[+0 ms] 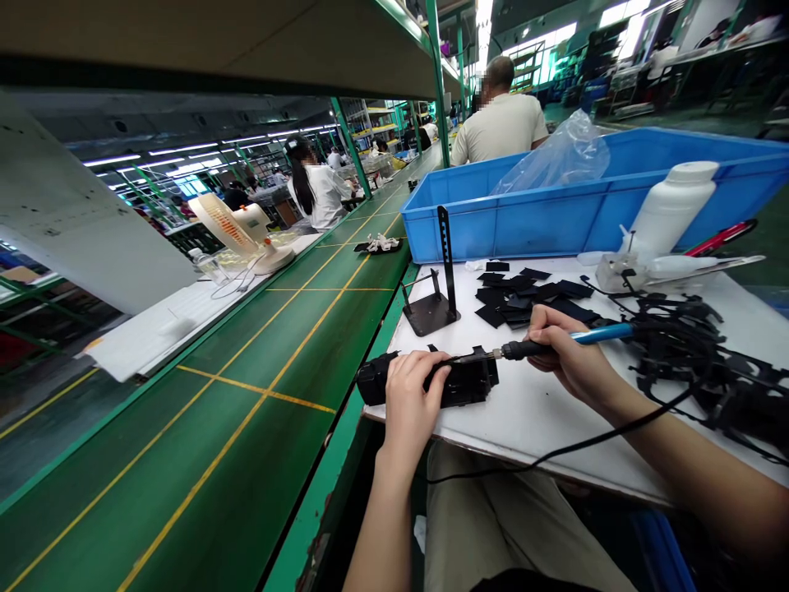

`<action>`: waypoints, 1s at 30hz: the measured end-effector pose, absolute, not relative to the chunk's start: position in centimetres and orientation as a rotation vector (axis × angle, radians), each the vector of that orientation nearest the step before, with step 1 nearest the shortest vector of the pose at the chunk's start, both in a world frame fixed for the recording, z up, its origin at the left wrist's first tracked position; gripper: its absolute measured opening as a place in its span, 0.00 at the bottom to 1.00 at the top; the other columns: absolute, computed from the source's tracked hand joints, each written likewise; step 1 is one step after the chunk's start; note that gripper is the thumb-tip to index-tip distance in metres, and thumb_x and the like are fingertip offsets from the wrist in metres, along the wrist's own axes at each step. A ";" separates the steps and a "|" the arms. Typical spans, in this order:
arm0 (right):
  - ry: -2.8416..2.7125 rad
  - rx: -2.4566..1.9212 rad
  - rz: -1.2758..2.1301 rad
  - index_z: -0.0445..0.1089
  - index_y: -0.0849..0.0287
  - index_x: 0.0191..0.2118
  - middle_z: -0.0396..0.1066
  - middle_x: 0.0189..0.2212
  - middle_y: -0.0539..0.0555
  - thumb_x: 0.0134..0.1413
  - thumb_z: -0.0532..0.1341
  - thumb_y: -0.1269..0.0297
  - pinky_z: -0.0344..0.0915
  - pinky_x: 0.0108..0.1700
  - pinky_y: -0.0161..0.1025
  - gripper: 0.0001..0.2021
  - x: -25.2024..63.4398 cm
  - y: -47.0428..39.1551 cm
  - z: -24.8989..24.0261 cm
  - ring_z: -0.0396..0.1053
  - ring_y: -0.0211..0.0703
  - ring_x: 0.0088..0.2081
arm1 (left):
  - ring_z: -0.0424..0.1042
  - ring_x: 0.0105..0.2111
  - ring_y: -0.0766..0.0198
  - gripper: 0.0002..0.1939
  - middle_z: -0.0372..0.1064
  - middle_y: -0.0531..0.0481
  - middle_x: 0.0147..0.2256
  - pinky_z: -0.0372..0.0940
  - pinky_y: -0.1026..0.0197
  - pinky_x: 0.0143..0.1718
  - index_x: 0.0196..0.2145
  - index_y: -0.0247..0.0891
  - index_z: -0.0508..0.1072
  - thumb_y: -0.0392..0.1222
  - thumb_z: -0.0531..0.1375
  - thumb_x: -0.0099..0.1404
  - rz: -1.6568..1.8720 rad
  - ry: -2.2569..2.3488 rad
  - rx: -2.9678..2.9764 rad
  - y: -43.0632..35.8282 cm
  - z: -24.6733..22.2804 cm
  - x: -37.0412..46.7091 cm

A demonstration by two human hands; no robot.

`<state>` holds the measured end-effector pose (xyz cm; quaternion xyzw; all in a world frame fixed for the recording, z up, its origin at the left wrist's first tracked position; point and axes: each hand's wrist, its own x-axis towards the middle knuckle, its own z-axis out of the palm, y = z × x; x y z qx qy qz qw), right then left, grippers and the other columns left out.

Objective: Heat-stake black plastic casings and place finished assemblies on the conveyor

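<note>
My left hand (416, 386) is closed over a black plastic housing (462, 382) lying at the front left of the white tabletop, fingers across its top and thumb on the near side. My right hand (570, 353) grips a soldering iron (601, 333) with a blue handle and black grip. The iron's metal tip points left, at the housing's upper right edge; whether it touches cannot be made out. A black cord (555, 454) hangs from it across the table's front edge. Just behind the housing stands a black metal stand (431, 314) with a notched upright.
Thin black pieces (518, 294) lie scattered behind my right hand. A heap of black plastic parts (684, 353) is at the right. Behind stand a white bottle (669, 210) and a blue bin (511, 226). A green conveyor belt (246, 444) runs along the left, carrying a black tray (377, 247).
</note>
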<state>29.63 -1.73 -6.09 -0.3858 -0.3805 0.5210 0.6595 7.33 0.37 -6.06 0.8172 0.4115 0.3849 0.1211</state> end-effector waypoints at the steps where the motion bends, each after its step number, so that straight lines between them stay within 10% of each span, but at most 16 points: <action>1: -0.858 -0.871 1.183 0.58 0.58 0.20 0.48 0.12 0.42 0.40 0.60 0.70 0.36 0.18 0.30 0.08 29.6 -1.7 -6.1 0.40 0.28 0.15 | 0.68 0.40 0.62 0.06 0.73 0.52 0.38 0.57 0.58 0.46 0.39 0.41 0.73 0.36 0.58 0.65 1.125 1.202 2.388 0.4 -6.1 7.3; 14: -0.947 -0.823 1.073 0.54 0.56 0.24 0.45 0.13 0.41 0.48 0.56 0.68 0.37 0.18 0.31 0.08 30.9 -2.0 -5.8 0.37 0.30 0.15 | 0.69 0.42 0.62 0.06 0.73 0.52 0.38 0.57 0.58 0.47 0.39 0.42 0.74 0.37 0.58 0.65 1.128 1.242 2.348 0.4 -6.2 7.3; 24: -1.893 -1.271 -0.030 0.71 0.54 0.45 0.57 0.28 0.52 0.65 0.52 0.58 0.55 0.27 0.36 0.12 28.6 -2.3 -7.1 0.61 0.41 0.27 | 0.67 0.42 0.60 0.03 0.70 0.50 0.37 0.58 0.55 0.48 0.36 0.41 0.72 0.41 0.59 0.64 1.224 1.301 2.359 -0.7 -6.7 8.8; 30: -2.130 -1.288 -0.459 0.70 0.58 0.37 0.58 0.30 0.54 0.68 0.46 0.59 0.53 0.26 0.36 0.17 27.1 -2.3 -8.8 0.63 0.43 0.31 | 0.64 0.50 0.56 0.10 0.67 0.45 0.44 0.56 0.48 0.55 0.43 0.39 0.65 0.41 0.59 0.63 1.404 1.347 2.353 -1.6 -7.4 9.0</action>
